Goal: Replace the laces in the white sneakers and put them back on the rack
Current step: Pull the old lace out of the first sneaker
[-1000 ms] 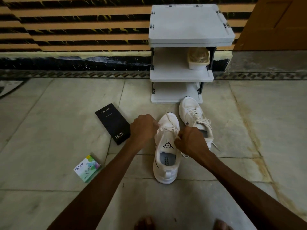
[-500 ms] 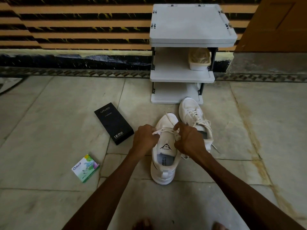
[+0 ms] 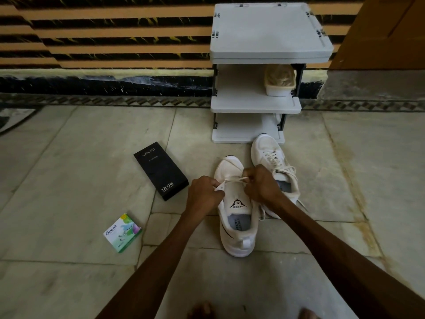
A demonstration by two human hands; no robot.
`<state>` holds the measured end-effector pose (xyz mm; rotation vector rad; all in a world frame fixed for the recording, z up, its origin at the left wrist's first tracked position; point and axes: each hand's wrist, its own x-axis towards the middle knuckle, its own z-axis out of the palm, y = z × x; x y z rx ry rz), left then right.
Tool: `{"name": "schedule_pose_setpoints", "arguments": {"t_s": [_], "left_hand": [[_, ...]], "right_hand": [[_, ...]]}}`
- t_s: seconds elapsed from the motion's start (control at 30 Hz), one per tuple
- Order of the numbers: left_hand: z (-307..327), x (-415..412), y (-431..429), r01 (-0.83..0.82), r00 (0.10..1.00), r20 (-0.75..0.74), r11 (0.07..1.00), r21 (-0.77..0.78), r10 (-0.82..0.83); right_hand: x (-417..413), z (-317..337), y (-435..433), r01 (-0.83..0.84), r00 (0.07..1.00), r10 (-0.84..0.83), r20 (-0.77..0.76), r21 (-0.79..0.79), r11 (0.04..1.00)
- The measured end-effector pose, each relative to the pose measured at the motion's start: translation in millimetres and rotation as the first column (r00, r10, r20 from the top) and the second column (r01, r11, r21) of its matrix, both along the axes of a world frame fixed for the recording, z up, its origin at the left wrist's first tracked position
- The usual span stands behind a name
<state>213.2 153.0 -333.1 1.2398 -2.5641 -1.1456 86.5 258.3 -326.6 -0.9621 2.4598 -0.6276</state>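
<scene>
The person's bare toes (image 3: 202,310) show at the bottom edge, on the tiled floor (image 3: 69,284). Just beyond them stands the nearer white sneaker (image 3: 239,244), heel toward the person and toe toward the rack, with a black logo on its tongue. Both hands are over its eyelets, the left hand (image 3: 203,195) at the shoe's left edge and the right hand (image 3: 261,184) over its right side. Each has curled fingers pinching the cream lace (image 3: 232,180), which runs taut between them across the tongue. The second sneaker (image 3: 268,153), laced, lies just behind the right hand, close beside the first. Left of the shoes lie a green-and-white Odonil box (image 3: 123,232) and, farther off, a black vivo box (image 3: 161,170). Against the striped wall stands the grey three-shelf rack (image 3: 269,31). Its middle shelf holds a pale tub (image 3: 279,90) with something tan inside, too dim to name.
</scene>
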Motion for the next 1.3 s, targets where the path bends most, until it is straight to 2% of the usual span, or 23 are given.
{"name": "schedule_pose_setpoints", "arguments": {"t_s": [0.03, 0.1, 0.2, 0.37, 0.53, 0.6, 0.63, 0.7, 0.73, 0.77, 0.8, 0.83, 0.87, 0.9, 0.93, 0.97, 1.0, 1.03, 1.1, 1.17, 1.23, 1.3], "left_hand": [[-1, 0, 0, -0.004, 1.000, -0.003, 1.000, 0.006, 0.004], [0, 0, 0, 0.015, 1.000, 0.000, 1.000, -0.004, -0.015], [1, -1, 0, 0.047, 0.999, 0.000, 0.999, -0.028, -0.047], [1, -3, 4, 0.051, 0.999, -0.008, 0.996, -0.072, -0.052], [0, -4, 4, 0.039, 0.999, -0.009, 0.997, -0.060, -0.039], [-2, -2, 3, 0.051, 0.999, -0.002, 0.996, -0.069, -0.051], [-1, -2, 3, 0.058, 0.998, 0.000, 0.996, -0.064, -0.058], [-2, -2, 2, 0.068, 0.998, -0.008, 0.996, -0.056, -0.068], [-2, -2, 2, 0.071, 0.997, -0.006, 0.996, -0.056, -0.072], [-2, -1, 1, 0.067, 0.998, 0.003, 0.996, -0.055, -0.067], [0, -1, 0, 0.057, 0.998, 0.006, 0.997, -0.055, -0.057], [0, 1, -2, 0.051, 0.999, 0.005, 0.998, -0.047, -0.051], [1, 1, -4, 0.052, 0.999, 0.001, 0.998, -0.036, -0.052], [2, 2, -5, 0.052, 0.999, 0.002, 0.998, -0.028, -0.052], [2, 2, -4, 0.055, 0.999, 0.003, 0.998, -0.027, -0.055], [3, 0, -3, 0.062, 0.998, 0.001, 0.998, -0.029, -0.062], [3, -2, -1, 0.072, 0.997, -0.001, 0.997, -0.034, -0.072], [1, -4, 2, 0.074, 0.997, -0.006, 0.996, -0.044, -0.074], [0, -7, 7, 0.059, 0.998, -0.009, 0.996, -0.072, -0.060], [-2, -9, 9, 0.043, 0.999, -0.013, 0.994, -0.100, -0.044], [-3, -9, 9, 0.041, 0.999, -0.012, 0.992, -0.116, -0.043], [-2, -8, 9, 0.047, 0.999, 0.006, 0.993, -0.111, -0.046]], "right_hand": [[0, -2, 1, 0.089, 0.996, -0.087, 0.032, -0.069, 0.994], [2, -2, 3, 0.144, 0.990, -0.144, 0.005, -0.033, 0.989], [7, 7, 0, 0.063, 0.991, -0.041, -0.128, 0.171, 0.983], [6, 9, -14, -0.152, 0.944, 0.181, -0.276, 0.125, 0.980], [13, 0, -25, -0.253, 0.825, 0.319, -0.467, 0.199, 0.947], [9, 4, -26, -0.242, 0.839, 0.294, -0.458, 0.170, 0.955], [5, 9, -26, -0.210, 0.873, 0.217, -0.437, 0.066, 0.976], [-6, 30, -26, -0.028, 0.964, -0.047, -0.263, -0.276, 0.961], [-13, 43, -26, 0.136, 0.984, -0.174, -0.046, -0.451, 0.882], [-17, 54, -25, 0.340, 0.934, -0.204, 0.294, -0.551, 0.762], [-18, 63, -24, 0.527, 0.773, -0.099, 0.627, -0.547, 0.651], [-18, 68, -23, 0.639, 0.587, 0.034, 0.809, -0.488, 0.594], [-16, 64, -23, 0.655, 0.507, 0.070, 0.859, -0.437, 0.617], [-15, 59, -23, 0.600, 0.543, 0.022, 0.839, -0.407, 0.689], [-12, 48, -24, 0.502, 0.664, -0.064, 0.745, -0.381, 0.776], [-12, 35, -25, 0.361, 0.817, -0.117, 0.564, -0.344, 0.867], [-12, 24, -26, 0.193, 0.942, -0.096, 0.322, -0.282, 0.940], [-12, 14, -27, 0.029, 0.994, -0.008, 0.109, -0.187, 0.982], [-9, 2, -25, -0.174, 0.976, 0.178, -0.124, 0.047, 0.984], [-1, -2, -24, -0.233, 0.929, 0.280, -0.244, 0.202, 0.951], [2, -2, -23, -0.243, 0.915, 0.290, -0.279, 0.193, 0.951], [-4, 2, -20, -0.249, 0.931, 0.247, -0.268, 0.028, 0.968]]}}
